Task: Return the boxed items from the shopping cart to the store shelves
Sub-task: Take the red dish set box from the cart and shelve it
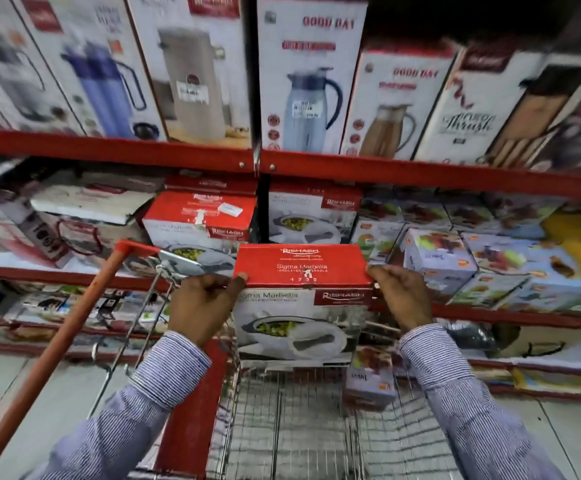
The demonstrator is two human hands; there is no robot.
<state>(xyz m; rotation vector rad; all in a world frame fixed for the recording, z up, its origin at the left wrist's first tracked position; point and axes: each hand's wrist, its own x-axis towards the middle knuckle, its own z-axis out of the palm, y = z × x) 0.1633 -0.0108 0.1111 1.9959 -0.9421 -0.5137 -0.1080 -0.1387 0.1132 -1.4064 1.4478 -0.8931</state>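
Above the shopping cart [292, 420], the red-topped casserole box [301, 303] is held upright, level with the middle shelf [490, 311]. Left hand [202, 306] grips its left side; right hand [401, 296] grips its right side. Matching boxes [199, 223] stand just behind on that shelf.

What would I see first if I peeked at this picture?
First, the red-topped casserole box in the middle, gripped at its sides by the left hand and right hand above the wire shopping cart. Behind it run red shelves, with tall jug boxes along the top.
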